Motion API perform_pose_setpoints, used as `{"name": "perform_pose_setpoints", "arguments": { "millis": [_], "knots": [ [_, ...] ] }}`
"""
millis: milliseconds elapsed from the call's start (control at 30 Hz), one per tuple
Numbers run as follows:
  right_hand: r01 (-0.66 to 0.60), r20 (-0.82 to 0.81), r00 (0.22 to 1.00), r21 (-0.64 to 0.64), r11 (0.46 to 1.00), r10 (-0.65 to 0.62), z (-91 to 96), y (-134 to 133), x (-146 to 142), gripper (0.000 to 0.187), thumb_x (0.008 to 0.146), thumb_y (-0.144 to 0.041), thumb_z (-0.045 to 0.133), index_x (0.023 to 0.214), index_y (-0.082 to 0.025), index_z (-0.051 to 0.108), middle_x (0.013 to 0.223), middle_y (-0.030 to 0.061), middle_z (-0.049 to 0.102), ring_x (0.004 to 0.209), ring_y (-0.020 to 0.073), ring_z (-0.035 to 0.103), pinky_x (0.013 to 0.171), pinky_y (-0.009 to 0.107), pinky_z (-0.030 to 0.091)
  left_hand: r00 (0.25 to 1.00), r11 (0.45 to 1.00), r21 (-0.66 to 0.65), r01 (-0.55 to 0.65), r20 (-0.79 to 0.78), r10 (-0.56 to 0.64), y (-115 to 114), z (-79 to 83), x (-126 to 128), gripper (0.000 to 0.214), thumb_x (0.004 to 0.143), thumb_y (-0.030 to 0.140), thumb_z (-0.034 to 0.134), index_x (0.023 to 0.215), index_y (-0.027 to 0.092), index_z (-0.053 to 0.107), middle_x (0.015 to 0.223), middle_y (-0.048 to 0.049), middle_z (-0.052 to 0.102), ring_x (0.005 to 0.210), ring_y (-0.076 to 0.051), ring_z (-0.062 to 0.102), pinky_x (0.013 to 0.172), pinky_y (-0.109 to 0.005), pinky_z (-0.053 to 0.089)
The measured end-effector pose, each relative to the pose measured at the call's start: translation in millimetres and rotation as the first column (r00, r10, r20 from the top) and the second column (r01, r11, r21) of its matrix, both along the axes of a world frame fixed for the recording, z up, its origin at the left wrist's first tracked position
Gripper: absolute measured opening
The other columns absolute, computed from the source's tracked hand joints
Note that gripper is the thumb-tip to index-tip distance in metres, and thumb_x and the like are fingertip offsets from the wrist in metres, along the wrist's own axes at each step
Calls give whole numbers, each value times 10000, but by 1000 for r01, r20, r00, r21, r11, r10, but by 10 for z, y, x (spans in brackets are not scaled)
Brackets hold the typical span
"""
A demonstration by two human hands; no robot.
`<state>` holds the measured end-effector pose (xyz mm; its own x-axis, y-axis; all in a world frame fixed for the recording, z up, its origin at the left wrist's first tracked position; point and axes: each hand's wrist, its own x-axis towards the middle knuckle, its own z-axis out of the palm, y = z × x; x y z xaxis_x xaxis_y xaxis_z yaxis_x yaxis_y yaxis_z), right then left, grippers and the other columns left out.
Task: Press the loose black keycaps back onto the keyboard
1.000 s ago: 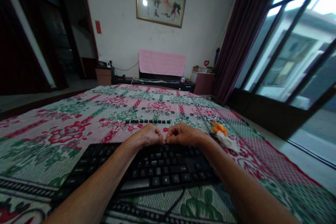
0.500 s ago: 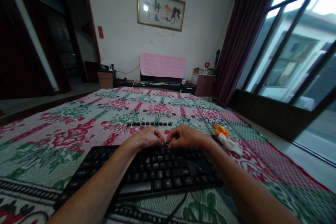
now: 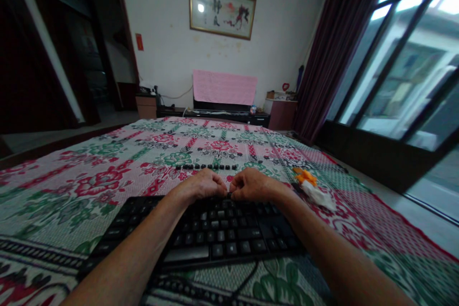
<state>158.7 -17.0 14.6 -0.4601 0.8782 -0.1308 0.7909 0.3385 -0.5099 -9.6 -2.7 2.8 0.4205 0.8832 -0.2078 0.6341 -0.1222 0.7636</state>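
Note:
A black keyboard [image 3: 215,234] lies in front of me on a flowered mat [image 3: 89,177]. My left hand [image 3: 201,185] and my right hand [image 3: 253,185] rest side by side at the keyboard's far edge. Both have their fingers curled and pinched down on the top row, where the fingertips nearly meet. What they pinch is hidden between them. A row of loose black keycaps [image 3: 206,167] lies on the mat just beyond my hands.
An orange tool with a crumpled white cloth [image 3: 311,189] lies on the mat to the right. The keyboard's cable [image 3: 247,272] runs toward me. Far off stand a low cabinet with a pink cover [image 3: 224,88], a framed picture and big windows at the right.
My hands stay pinched together at the keyboard's far edge, with only slight finger shifts. The camera has tilted a little.

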Motion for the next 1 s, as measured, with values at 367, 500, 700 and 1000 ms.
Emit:
{"name": "perform_pose_setpoints", "arguments": {
  "millis": [367,500,700,1000],
  "knots": [
    [-48,19,999,9,999,48,-23,56,60,246,577,-304,514,739,-162,631,577,-22,521,495,66,391,438,172,284,998,998,-8,56,-1,-56,-13,31,10,233,505,291,552,693,169,617,558,46,543,497,-69,429,470,-178,312],
    [-59,9,998,18,998,59,-65,82,82,271,596,-333,507,762,-162,635,554,-30,492,478,61,359,428,175,268,998,998,-1,58,9,-58,12,-19,31,251,499,293,568,710,168,620,578,42,554,507,-69,434,476,-176,311],
    [-119,-12,993,23,993,119,-29,69,105,277,643,-339,462,748,-153,638,555,-25,485,478,60,357,434,175,270,999,999,26,44,19,-45,-17,-16,45,210,504,268,560,670,151,614,551,37,537,491,-66,425,473,-177,315],
    [-118,57,992,54,992,115,32,24,72,231,613,-288,466,711,-144,617,559,-30,487,487,57,366,427,167,261,996,998,-1,62,56,-62,52,-93,13,213,490,254,582,686,171,604,563,43,547,493,-65,440,473,-175,326]
  ]
}}
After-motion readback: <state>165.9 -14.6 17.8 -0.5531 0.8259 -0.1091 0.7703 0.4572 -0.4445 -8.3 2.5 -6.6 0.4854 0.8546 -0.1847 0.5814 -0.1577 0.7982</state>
